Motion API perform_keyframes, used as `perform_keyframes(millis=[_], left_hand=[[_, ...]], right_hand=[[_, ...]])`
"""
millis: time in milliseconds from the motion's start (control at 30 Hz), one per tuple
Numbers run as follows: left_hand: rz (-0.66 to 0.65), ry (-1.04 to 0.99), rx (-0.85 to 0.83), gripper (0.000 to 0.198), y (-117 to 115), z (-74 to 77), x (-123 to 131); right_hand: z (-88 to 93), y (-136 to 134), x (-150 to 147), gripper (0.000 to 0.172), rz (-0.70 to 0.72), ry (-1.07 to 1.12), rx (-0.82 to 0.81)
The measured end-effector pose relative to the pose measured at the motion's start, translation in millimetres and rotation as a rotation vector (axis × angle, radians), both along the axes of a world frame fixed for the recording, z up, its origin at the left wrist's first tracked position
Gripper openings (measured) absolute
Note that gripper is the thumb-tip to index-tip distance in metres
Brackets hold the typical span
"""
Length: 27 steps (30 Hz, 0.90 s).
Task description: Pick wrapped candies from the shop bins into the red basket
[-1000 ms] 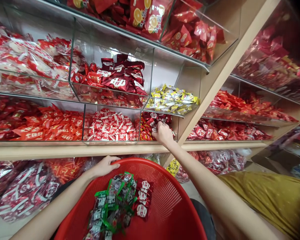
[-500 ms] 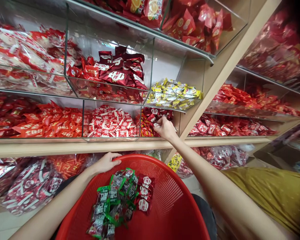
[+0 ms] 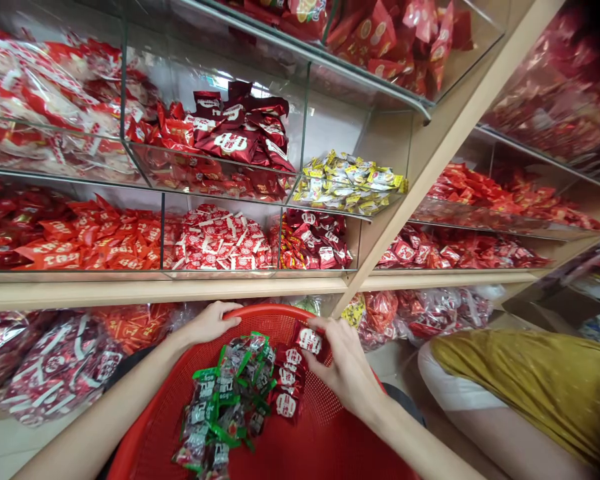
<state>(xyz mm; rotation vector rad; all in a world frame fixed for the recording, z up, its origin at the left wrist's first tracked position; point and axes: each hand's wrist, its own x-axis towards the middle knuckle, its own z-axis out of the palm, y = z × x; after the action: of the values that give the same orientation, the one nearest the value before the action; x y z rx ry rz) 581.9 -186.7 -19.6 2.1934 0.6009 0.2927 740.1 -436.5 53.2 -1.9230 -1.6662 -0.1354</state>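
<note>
Curling the left hand around the rim of a red plastic mesh basket, apparently steadying the basket with that grip. Pinching 1 red-and-white packet between thumb and fingers of the right hand, keeping the hand closed on it. Holding that packet inside the basket's rim on the right side, just above the other contents. Counting 2 kinds of packet in the basket: at least 3 red-and-white packets lying just beside a tangled heap of green-trimmed packets. Finding the heap too overlapped for an exact count. Reading the 2 groups as lying side by side, possibly to keep the kinds apart. Noting 3 glass bins in the row directly above, standing on a pale wooden shelf, each filled with red-toned packets. Recording 1 seated co-worker in a mustard-yellow top at right, well apart from both hands.
</note>
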Motion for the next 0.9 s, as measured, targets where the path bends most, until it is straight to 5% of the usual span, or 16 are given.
perform_keyframes(millis=[900], left_hand=[[-0.032,-0.009,-0.056,0.044,-1,4.7,-2]], right_hand=[[12.4,-14,-15,0.058,0.110,-0.131,-0.066]])
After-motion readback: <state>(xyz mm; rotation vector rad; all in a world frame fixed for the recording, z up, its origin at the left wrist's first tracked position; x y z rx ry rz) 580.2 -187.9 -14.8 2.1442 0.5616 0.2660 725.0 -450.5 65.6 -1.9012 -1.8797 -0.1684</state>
